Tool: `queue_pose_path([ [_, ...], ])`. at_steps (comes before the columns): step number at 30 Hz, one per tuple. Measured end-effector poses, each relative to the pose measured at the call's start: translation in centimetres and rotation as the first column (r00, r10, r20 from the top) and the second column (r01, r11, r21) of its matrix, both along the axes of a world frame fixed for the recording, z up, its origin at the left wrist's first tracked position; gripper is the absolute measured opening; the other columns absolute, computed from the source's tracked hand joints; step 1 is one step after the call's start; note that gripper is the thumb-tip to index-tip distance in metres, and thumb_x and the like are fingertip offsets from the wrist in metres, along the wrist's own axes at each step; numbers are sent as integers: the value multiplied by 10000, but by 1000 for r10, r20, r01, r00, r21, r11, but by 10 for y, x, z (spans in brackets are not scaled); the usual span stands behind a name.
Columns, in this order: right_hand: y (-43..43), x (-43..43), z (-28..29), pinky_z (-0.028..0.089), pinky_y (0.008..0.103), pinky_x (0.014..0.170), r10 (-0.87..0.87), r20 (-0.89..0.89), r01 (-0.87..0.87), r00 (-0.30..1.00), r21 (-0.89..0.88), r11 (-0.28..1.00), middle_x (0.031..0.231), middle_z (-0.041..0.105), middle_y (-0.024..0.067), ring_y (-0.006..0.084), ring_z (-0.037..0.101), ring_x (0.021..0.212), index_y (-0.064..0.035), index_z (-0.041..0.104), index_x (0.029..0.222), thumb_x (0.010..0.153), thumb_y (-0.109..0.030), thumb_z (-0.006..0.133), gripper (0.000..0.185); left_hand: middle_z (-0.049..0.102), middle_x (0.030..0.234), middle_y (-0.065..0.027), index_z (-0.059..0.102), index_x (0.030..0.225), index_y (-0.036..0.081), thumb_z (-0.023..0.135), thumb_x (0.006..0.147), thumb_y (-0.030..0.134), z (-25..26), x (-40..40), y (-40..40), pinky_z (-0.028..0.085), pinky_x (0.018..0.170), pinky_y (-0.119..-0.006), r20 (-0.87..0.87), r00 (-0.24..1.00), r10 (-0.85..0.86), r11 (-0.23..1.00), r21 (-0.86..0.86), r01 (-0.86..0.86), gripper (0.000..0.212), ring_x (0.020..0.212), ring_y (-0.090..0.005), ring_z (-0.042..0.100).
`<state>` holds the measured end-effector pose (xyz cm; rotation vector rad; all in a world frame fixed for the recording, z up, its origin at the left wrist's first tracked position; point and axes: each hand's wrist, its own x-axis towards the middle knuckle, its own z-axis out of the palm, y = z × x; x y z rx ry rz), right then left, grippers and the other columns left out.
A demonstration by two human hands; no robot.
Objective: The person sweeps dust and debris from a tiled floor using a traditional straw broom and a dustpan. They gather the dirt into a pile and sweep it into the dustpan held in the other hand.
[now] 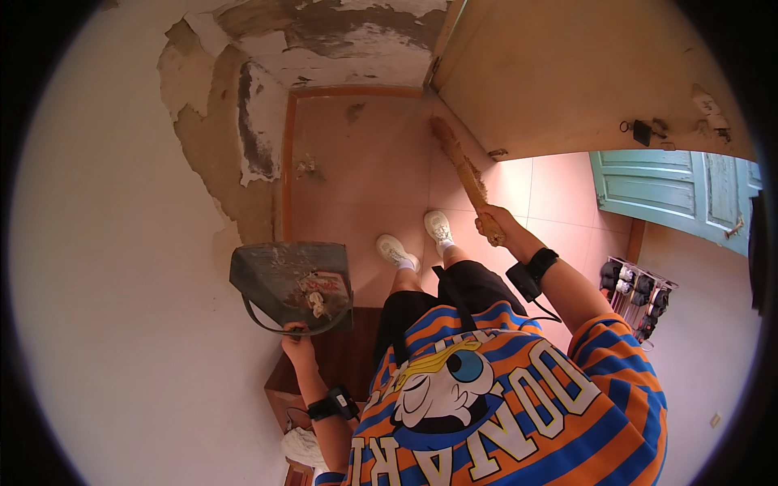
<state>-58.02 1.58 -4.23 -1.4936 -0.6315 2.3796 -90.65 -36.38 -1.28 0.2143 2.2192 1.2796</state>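
Note:
My left hand (298, 341) grips the handle of a dark dustpan (261, 267), which hangs off the floor beside the wall. Inside the pan lies some litter (316, 302), with a crumpled pale scrap and a piece bearing red marks. In my right hand (499, 225) is a straw hand broom (467, 173), held around its lower end. The broom slants away from me, its brown tip close to the bottom of the open door. On the tiled floor (377, 176) sits a small heap of debris (309, 165) near the left skirting, and a dark smudge (354, 112) shows farther off.
A wooden door (583, 73) stands open at the upper right, with a turquoise door (650, 182) beyond it. Plaster peels from the corner wall (206, 121). A shoe rack (638, 291) stands at right; a brown wooden cabinet (349, 352) is beside my left arm.

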Motion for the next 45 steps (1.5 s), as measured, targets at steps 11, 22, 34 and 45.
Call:
queue_pose_path([
  [11,59,64,-24,457,300,425,-40,140,27,989,91,995,615,502,117,199,503,480,-20,443,822,761,-141,523,157,560,866,-107,490,788,36,504,737,-116,-9,23,5,412,765,-262,35,997,62,995,71,-65,162,854,-175,548],
  [22,112,120,-17,441,308,408,-159,198,107,967,250,962,593,509,126,214,510,465,27,478,804,748,-84,550,144,542,844,-74,484,786,54,491,729,-136,13,51,27,415,751,-234,-16,998,55,985,167,-52,199,825,-140,535],
  [34,158,146,1,430,206,457,-114,180,65,977,261,963,635,513,59,125,516,528,-28,448,790,796,-179,515,165,548,873,-100,476,784,49,484,718,-153,40,82,56,403,801,-253,-58,998,18,996,90,-13,213,883,-171,538],
  [45,170,158,-8,431,263,427,-105,179,41,978,326,944,631,502,81,163,510,505,-16,466,791,778,-119,509,113,541,855,-91,475,774,44,461,706,-173,45,93,66,415,796,-264,-45,998,44,998,38,-42,227,880,-180,536],
])
